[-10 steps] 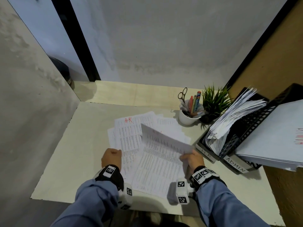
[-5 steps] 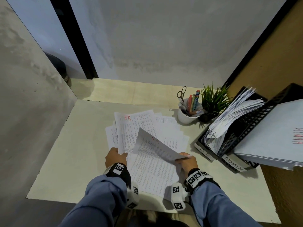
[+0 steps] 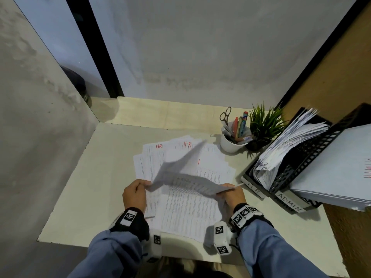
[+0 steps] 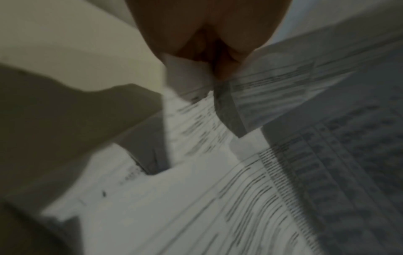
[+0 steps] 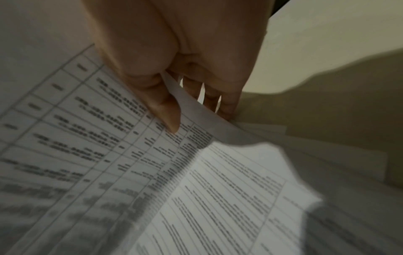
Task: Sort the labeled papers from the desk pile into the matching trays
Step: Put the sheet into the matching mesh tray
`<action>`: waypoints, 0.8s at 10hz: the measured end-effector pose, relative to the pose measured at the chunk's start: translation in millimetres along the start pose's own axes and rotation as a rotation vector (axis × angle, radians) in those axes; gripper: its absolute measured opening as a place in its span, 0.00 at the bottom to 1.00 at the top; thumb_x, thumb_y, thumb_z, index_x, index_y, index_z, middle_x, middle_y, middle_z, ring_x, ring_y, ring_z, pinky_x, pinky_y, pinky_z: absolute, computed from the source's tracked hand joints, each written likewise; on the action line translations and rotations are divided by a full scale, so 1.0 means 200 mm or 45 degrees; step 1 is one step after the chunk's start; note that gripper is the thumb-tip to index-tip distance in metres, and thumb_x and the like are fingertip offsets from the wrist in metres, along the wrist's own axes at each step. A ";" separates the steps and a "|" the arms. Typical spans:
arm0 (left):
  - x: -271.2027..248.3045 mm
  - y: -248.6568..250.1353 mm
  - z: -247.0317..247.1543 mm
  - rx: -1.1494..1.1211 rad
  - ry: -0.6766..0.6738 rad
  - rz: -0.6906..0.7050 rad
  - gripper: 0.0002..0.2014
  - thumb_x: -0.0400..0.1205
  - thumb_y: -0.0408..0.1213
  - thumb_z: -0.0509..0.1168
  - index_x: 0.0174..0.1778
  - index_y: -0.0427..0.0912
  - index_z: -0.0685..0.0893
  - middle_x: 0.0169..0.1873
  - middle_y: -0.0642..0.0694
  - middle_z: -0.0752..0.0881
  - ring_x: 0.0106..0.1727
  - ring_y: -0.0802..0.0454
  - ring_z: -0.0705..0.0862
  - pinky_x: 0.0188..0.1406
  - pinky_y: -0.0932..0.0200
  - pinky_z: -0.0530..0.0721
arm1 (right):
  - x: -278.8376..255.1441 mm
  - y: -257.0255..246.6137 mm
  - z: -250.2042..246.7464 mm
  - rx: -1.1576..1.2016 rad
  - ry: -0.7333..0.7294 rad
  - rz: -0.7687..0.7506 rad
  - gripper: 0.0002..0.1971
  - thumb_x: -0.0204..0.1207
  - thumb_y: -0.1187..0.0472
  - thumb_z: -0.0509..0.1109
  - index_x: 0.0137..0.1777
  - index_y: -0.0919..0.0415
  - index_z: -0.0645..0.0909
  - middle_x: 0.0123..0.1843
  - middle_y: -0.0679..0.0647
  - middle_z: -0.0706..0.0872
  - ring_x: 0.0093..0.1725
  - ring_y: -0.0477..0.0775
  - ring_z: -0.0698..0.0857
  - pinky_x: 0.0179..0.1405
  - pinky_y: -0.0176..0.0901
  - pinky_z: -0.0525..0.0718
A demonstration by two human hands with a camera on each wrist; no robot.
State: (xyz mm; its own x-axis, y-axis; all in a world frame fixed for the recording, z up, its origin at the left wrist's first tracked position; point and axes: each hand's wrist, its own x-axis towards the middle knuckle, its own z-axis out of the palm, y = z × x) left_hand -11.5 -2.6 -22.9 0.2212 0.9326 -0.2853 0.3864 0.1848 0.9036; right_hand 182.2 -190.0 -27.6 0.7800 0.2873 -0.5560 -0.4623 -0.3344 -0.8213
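Since 0.5 s ago the lifted sheet (image 3: 186,178) has tipped flatter and the left hand (image 3: 135,195) now grips its left edge. Right hand (image 3: 232,194) pinches the right edge, thumb (image 5: 165,110) on top, fingers under. Sheet's held just above the desk pile (image 3: 180,157), w/ HR tray (image 3: 253,190) and ADMIN tray (image 3: 289,203) to the right.

"HR" on papers (image 3: 181,149), trays (image 3: 281,194) "HR", "ADMIN"
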 end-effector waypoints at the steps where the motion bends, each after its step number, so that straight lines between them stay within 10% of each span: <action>1: 0.01 -0.06 0.02 -0.097 -0.147 -0.125 0.22 0.73 0.17 0.57 0.20 0.45 0.83 0.23 0.53 0.84 0.35 0.43 0.79 0.40 0.55 0.78 | -0.03 -0.07 -0.02 -0.016 -0.008 0.134 0.17 0.59 0.83 0.67 0.20 0.61 0.79 0.25 0.54 0.82 0.36 0.57 0.81 0.39 0.44 0.81; 3: -0.07 0.01 0.08 -0.116 -0.299 -0.251 0.12 0.76 0.29 0.56 0.27 0.38 0.76 0.29 0.43 0.77 0.36 0.47 0.73 0.39 0.56 0.71 | -0.06 -0.17 -0.04 -0.119 -0.055 0.175 0.09 0.72 0.76 0.66 0.38 0.63 0.81 0.38 0.58 0.82 0.37 0.57 0.81 0.37 0.44 0.80; 4: -0.09 0.06 0.08 -0.353 -0.601 -0.393 0.30 0.76 0.69 0.56 0.58 0.50 0.86 0.53 0.47 0.89 0.56 0.44 0.86 0.61 0.46 0.78 | -0.12 -0.22 0.00 0.144 -0.111 0.118 0.13 0.67 0.82 0.65 0.49 0.70 0.80 0.43 0.64 0.86 0.43 0.63 0.85 0.37 0.42 0.85; 6: -0.16 0.37 0.13 -0.342 -0.471 0.054 0.09 0.75 0.42 0.74 0.51 0.52 0.90 0.50 0.49 0.91 0.55 0.48 0.89 0.62 0.41 0.83 | -0.23 -0.46 0.05 0.229 -0.150 -0.229 0.09 0.74 0.76 0.67 0.49 0.67 0.85 0.47 0.59 0.89 0.49 0.60 0.88 0.47 0.47 0.88; 8: -0.21 0.62 0.11 -0.356 -0.321 0.360 0.06 0.77 0.36 0.72 0.48 0.49 0.87 0.43 0.53 0.90 0.45 0.59 0.89 0.42 0.65 0.88 | -0.34 -0.61 0.03 0.276 -0.029 -0.729 0.09 0.74 0.75 0.69 0.48 0.62 0.81 0.45 0.51 0.87 0.42 0.38 0.87 0.43 0.31 0.86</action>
State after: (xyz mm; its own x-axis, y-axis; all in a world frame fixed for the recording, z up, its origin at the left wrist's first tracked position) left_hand 45.7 -26.6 93.7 0.5072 0.8602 -0.0533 0.0312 0.0435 0.9986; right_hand 182.6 -163.2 110.0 0.9218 0.3873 -0.0193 -0.0496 0.0684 -0.9964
